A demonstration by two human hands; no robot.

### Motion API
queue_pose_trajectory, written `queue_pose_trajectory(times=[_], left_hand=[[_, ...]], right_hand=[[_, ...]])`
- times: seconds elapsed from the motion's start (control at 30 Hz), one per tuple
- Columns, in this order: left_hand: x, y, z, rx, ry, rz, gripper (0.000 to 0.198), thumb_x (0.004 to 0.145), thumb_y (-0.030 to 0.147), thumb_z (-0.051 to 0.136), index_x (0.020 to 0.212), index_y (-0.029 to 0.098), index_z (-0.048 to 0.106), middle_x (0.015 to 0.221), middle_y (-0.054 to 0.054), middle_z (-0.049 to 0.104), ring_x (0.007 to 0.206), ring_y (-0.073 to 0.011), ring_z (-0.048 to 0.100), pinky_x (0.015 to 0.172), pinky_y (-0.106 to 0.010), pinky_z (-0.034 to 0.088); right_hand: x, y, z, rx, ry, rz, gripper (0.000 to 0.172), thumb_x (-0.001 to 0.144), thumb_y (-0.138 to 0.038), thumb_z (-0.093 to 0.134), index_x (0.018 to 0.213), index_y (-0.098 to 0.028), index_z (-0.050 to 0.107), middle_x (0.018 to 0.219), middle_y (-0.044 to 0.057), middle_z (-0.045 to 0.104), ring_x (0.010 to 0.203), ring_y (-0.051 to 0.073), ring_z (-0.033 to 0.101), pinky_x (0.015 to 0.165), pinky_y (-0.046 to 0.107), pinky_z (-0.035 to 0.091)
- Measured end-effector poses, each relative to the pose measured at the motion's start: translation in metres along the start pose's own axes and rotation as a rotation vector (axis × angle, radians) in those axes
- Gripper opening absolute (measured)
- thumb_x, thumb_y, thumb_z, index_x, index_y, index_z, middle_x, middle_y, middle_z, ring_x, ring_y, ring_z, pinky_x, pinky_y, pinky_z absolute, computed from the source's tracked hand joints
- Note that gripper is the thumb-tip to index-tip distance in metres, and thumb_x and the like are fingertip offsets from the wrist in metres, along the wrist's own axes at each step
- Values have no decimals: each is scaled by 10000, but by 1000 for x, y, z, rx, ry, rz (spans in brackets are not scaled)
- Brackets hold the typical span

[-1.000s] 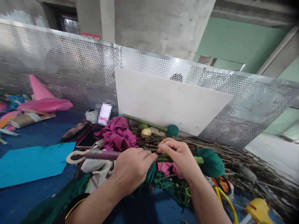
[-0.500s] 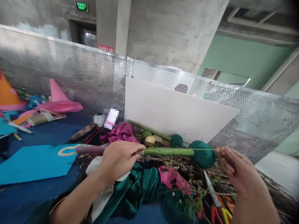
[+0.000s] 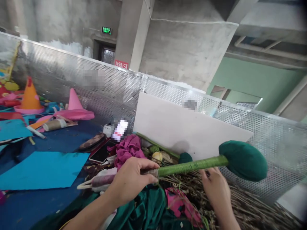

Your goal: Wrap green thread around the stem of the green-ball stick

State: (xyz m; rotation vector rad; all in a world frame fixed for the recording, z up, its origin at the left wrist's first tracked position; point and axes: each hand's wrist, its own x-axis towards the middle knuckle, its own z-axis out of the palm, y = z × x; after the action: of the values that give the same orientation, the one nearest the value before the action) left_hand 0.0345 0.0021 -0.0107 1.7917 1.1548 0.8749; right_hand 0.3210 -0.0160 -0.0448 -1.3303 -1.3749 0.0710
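My left hand (image 3: 133, 179) is closed round a long wrapped stick, its thumb and fingers near a band of brown cord. Beyond the hand runs the green-wound shaft (image 3: 192, 165), ending at the right in a padded dark green fabric head (image 3: 243, 160). The stick's other end is wound in mauve (image 3: 103, 180) and has a pale loop (image 3: 84, 184). Just under the shaft near the head is my right hand (image 3: 217, 185), its fingers bent together; what they pinch is hidden. Below lie dark green cloth (image 3: 144, 207) and pink cloth (image 3: 179, 201).
Dry stems (image 3: 249, 201) lie at the right. A white board (image 3: 189, 127) leans on a perforated metal barrier (image 3: 115, 86). Purple cloth (image 3: 129, 148), a lit phone (image 3: 120, 130), blue sheet (image 3: 45, 169) and pink cone hat (image 3: 74, 103) sit on the blue table (image 3: 64, 137).
My right hand has moved left, from beyond the head where it held a green thread taut, to under the shaft. The stick's head has risen and shifted right; the view has shifted.
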Motion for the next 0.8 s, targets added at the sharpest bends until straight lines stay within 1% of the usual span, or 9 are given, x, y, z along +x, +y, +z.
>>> queue_pose_trajectory(times=[0.07,0.13,0.2,0.3,0.37,0.47,0.6,0.7,0.8], left_hand=[[-1,0,3,-36,15,-14,305,658,253,707,955,253,776,869,45,769,870,-217,685,783,-268,478],[0,-2,5,-73,10,3,312,665,237,697,966,251,775,877,45,769,888,-220,684,803,-272,479],[1,-4,6,-93,15,25,336,672,222,683,996,243,770,903,36,771,911,-225,682,832,-280,480],[3,-6,7,-96,47,14,363,664,217,681,1017,219,766,913,14,774,910,-237,683,842,-298,489],[5,-7,7,-127,56,-1,377,662,210,674,1028,205,762,910,7,775,895,-235,683,817,-295,498],[7,-9,8,-162,52,-6,379,665,201,657,1029,200,761,863,15,774,840,-220,682,742,-275,501],[9,-12,15,-125,49,6,323,673,229,656,973,201,772,848,20,770,850,-222,680,728,-266,489],[9,-14,23,-97,32,-26,331,674,242,653,982,207,769,897,9,773,880,-222,683,789,-277,493],[7,-13,29,-43,17,-43,361,661,229,656,1005,216,763,938,-4,772,877,-216,684,811,-284,491]], right_hand=[[-17,-20,26,22,-102,24,177,808,-347,632,652,-275,671,716,62,668,812,285,667,804,402,532],[-38,-40,55,218,-323,118,201,839,-404,584,848,-244,704,915,78,709,983,278,650,961,439,477],[-55,-54,77,420,-432,166,281,804,-454,635,946,-218,690,973,82,709,949,252,657,916,406,507],[-67,-63,87,476,-556,192,312,850,-478,598,773,-184,669,675,39,667,631,178,627,627,275,530],[-67,-65,81,346,-506,120,384,914,-430,527,632,-184,612,548,6,570,527,144,549,536,235,463],[-66,-68,69,251,-243,-82,351,933,-366,509,647,-196,622,720,51,585,730,185,595,657,270,478],[-70,-71,73,532,-184,-163,331,952,-363,466,698,-215,617,976,108,626,1021,268,600,819,376,500],[-75,-66,84,803,-248,-98,378,989,-361,367,675,-217,521,685,34,562,708,198,607,647,326,507],[-83,-61,89,754,-187,-6,390,989,-347,392,630,-208,453,576,-21,412,521,131,440,500,244,382]])
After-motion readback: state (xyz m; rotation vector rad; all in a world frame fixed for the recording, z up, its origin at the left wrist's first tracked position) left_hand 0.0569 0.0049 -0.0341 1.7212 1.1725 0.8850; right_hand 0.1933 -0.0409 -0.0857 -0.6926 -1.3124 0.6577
